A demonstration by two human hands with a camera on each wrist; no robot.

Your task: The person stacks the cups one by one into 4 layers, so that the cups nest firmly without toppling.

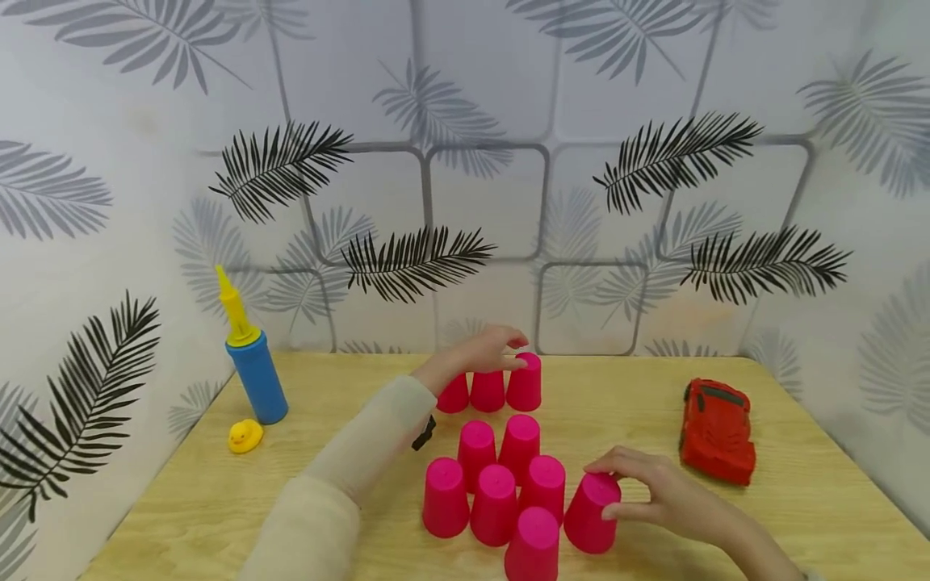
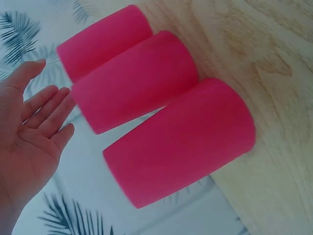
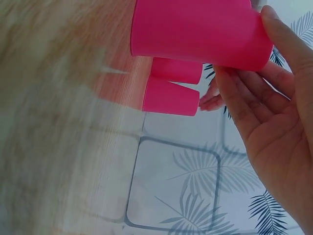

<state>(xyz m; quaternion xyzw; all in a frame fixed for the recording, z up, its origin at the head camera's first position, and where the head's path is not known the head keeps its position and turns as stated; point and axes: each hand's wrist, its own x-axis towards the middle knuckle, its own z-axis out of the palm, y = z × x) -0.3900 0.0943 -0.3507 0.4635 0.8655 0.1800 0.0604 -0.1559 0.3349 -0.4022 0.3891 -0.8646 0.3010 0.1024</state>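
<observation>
9 pink cups (image 1: 495, 510) stand upside down on a wooden table (image 1: 617, 415). A 10th cup (image 1: 590, 520) is pinched near its top between the right hand (image 1: 664, 494)'s thumb and fingers. The left hand (image 1: 485, 350), fingers relaxed, gripping nothing, is beside the 3 back cups' tops.

A pink cup (image 3: 195, 34) is gripped near its narrow end by the right hand (image 3: 276, 120), as two more cups (image 3: 171, 99) are glimpsed beyond, before a leaf-patterned wall (image 3: 171, 181)
</observation>
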